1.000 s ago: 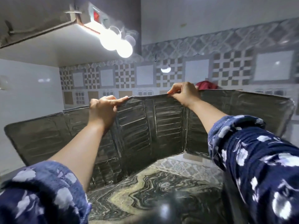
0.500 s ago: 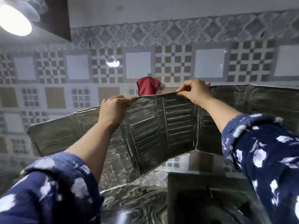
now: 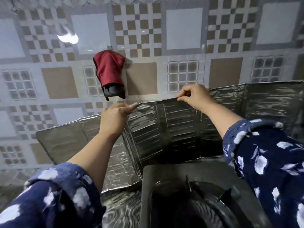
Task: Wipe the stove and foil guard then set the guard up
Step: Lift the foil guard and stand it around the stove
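Both hands up on the foil guard [image 3: 172, 129], which stands upright behind the stove [image 3: 189, 195], folded around its back and sides. The left hand [image 3: 113, 117] pinches the guard's top edge, the right hand [image 3: 195, 96] pinches it further along. A red cloth [image 3: 109, 74] hangs on the tiled wall [image 3: 182, 28] above the guard.
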### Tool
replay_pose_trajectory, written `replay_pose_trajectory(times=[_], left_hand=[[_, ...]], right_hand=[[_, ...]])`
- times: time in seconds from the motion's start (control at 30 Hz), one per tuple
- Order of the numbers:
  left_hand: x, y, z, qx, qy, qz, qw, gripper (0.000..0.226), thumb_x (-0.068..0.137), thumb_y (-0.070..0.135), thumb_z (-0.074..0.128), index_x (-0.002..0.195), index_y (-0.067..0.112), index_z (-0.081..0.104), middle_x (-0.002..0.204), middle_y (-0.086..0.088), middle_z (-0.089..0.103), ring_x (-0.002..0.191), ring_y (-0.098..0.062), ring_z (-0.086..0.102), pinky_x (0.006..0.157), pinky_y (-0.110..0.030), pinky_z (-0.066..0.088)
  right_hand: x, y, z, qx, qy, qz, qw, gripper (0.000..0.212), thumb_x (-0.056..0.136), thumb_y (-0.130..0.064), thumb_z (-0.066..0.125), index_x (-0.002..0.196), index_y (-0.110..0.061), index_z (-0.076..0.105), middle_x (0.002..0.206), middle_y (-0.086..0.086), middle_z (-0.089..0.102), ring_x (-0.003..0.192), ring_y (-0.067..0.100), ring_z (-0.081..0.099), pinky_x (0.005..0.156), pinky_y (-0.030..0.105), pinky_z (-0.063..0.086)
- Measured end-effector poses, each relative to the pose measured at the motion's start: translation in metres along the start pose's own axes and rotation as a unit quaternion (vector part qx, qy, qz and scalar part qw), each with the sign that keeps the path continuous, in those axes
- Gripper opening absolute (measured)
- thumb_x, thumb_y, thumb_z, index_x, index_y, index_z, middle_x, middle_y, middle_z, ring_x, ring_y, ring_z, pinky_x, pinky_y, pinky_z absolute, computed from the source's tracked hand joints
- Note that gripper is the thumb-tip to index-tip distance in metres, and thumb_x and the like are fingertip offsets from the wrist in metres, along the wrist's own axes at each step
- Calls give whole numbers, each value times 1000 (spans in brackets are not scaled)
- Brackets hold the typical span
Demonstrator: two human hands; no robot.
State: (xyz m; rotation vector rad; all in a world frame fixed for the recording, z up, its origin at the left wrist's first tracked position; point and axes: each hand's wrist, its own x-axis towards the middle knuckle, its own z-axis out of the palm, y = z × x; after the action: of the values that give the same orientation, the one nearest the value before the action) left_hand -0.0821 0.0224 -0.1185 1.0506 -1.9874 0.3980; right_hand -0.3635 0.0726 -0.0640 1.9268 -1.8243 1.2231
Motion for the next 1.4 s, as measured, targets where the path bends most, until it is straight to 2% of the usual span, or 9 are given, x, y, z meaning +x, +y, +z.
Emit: replay_pose_trajectory(times=[0.13,0.37,0.6,0.73,0.8,0.9,1.03,1.17,1.4], left_hand=[[-5,5,23,15,-22,-13,1000,43,92,10,52,123,38,61,89,2,66,92,-26,60,72,-33,29],[-12,3,59,35,-46,-18,998,48,91,9,52,126,42,57,96,4,68,95,-23,59,78,-36,32],[-12,5,75,64,-60,-6,996,41,94,18,51,124,46,55,96,4,68,91,-24,62,82,-38,36],[-11,8,71,64,-83,-22,994,43,96,19,48,127,47,52,99,5,66,96,-22,59,83,-38,33],[-10,11,67,58,-102,-29,993,47,93,15,48,128,47,51,101,6,66,100,-21,58,82,-36,31],[-9,14,62,48,-126,-34,990,53,90,12,52,128,48,50,104,8,66,103,-19,58,79,-34,27],[-8,17,52,33,-156,-28,987,49,93,15,47,131,46,48,106,8,66,105,-20,59,82,-36,30],[-11,13,33,69,-193,-26,978,44,99,24,35,140,38,39,122,-1,64,111,-28,58,85,-39,40],[-20,-11,-5,114,-196,-93,970,34,97,26,44,126,40,55,124,0,65,107,-28,62,72,-35,49]], right_hand=[[-8,19,15,-6,-18,29,999,7,78,-30,75,76,-31,68,94,-12,71,108,17,57,85,33,19],[-24,51,47,-14,-28,70,997,5,78,-31,75,78,-32,70,97,-9,65,110,19,52,85,32,20],[-37,65,63,-21,-35,90,995,4,81,-27,72,84,-26,70,98,-3,45,113,24,43,104,41,23],[-42,54,67,-56,-24,73,995,10,84,-34,67,94,-33,69,94,-4,54,104,21,49,96,36,31],[-44,41,69,-30,-13,59,998,17,84,-37,67,100,-36,71,99,-8,68,102,16,56,94,33,40],[-40,16,79,39,-58,36,997,20,86,-32,66,105,-35,72,104,-12,73,101,12,63,93,32,48],[-35,-16,98,86,-104,28,991,19,88,-28,65,105,-32,73,106,-8,73,101,14,63,93,35,48],[-32,-26,111,57,-91,62,992,14,90,-32,61,95,-36,73,108,-11,71,110,18,57,98,38,30],[-37,-33,111,62,-69,85,992,13,90,-31,62,96,-30,73,108,-7,71,111,21,55,96,37,27]])
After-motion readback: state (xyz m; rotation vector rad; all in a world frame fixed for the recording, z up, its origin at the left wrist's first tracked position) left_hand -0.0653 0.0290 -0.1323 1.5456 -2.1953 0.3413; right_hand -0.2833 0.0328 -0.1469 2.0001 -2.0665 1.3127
